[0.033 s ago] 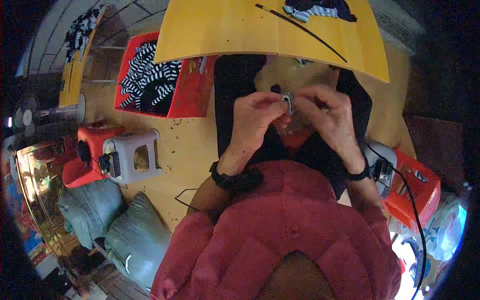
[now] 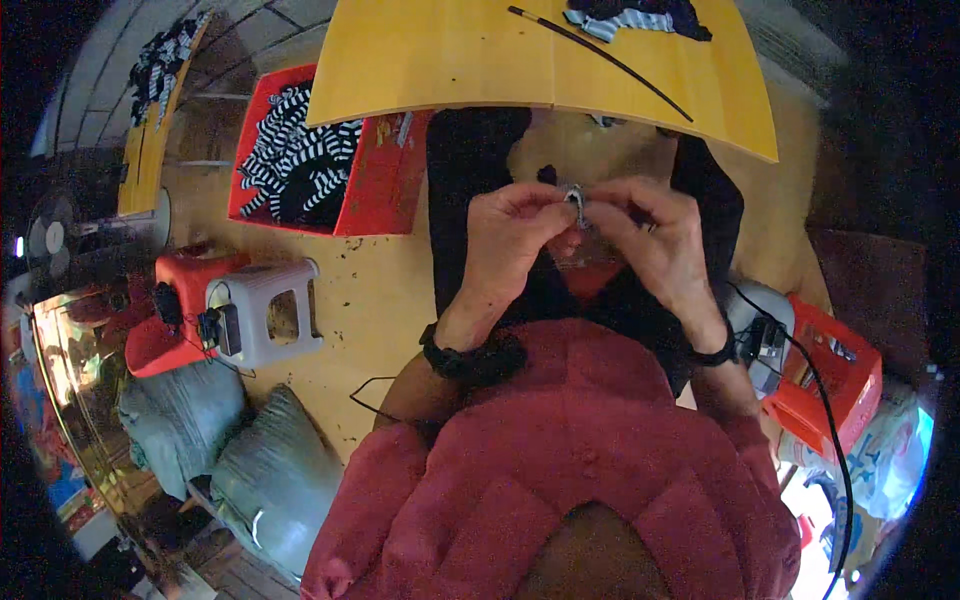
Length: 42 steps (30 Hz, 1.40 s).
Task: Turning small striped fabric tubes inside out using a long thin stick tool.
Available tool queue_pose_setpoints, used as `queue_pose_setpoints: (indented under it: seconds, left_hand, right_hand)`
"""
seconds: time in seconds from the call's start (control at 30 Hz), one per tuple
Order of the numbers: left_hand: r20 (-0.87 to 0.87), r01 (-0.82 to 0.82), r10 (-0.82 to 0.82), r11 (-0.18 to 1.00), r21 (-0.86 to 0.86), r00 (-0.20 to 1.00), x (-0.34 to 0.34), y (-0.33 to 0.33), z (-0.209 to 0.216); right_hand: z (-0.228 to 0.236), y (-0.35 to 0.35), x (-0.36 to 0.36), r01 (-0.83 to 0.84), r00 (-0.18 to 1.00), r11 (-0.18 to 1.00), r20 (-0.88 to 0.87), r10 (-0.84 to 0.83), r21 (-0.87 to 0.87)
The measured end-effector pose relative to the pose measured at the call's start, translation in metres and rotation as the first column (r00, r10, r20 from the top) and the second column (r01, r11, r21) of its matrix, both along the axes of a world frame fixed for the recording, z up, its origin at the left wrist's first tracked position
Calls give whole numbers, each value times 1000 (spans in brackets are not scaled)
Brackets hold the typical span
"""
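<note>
In front of my torso, above my dark-clad lap, both hands meet at a small grey-and-white piece of knit fabric point(image 2: 575, 200). My left hand point(image 2: 508, 240) pinches it between thumb and fingers, the fingers curled. My right hand point(image 2: 655, 235) closes on its right edge with thumb and forefinger. A dark tip point(image 2: 547, 174), perhaps part of the same piece, shows just above the left fingers. Most of the fabric is hidden by the fingers, so its full shape cannot be made out.
Ahead stands a yellow table point(image 2: 430, 60) with a thin dark rod point(image 2: 600, 63) and striped and black knit pieces point(image 2: 640, 20). A red bin point(image 2: 385, 190) of black-and-white striped knits is at left. Stools point(image 2: 265, 315) flank me; grey-green sacks point(image 2: 275, 480) lie at lower left.
My right hand, blurred and slightly apart from the fabric before, has moved left and now pinches its edge. The left hand has stayed almost in place.
</note>
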<state>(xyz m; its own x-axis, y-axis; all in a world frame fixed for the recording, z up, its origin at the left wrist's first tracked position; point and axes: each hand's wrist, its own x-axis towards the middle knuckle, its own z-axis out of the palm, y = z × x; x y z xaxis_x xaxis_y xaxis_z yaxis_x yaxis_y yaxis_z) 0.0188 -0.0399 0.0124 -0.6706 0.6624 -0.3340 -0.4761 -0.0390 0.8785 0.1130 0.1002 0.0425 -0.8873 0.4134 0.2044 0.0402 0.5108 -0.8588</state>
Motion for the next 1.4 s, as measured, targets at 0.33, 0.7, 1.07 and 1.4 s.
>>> queue_pose_setpoints:
  seconds: [0.33,0.7,1.07,1.4]
  left_hand:
    - [-215,110,-121,992,-61,969,14,1,-3]
    - [-90,247,-256,964,-100,962,13,10,-5]
    - [-293,58,-89,992,-113,952,26,29,-22]
    - [-524,116,-202,974,-192,828,36,26,-11]
  right_hand:
    - [-15,-11,21,80,995,924,91,-49,-374]
    - [-31,-19,35,160,987,811,74,-143,-563]
    - [-50,-16,54,161,979,547,61,-197,-822]
    - [-57,-19,57,218,973,841,49,-223,-496]
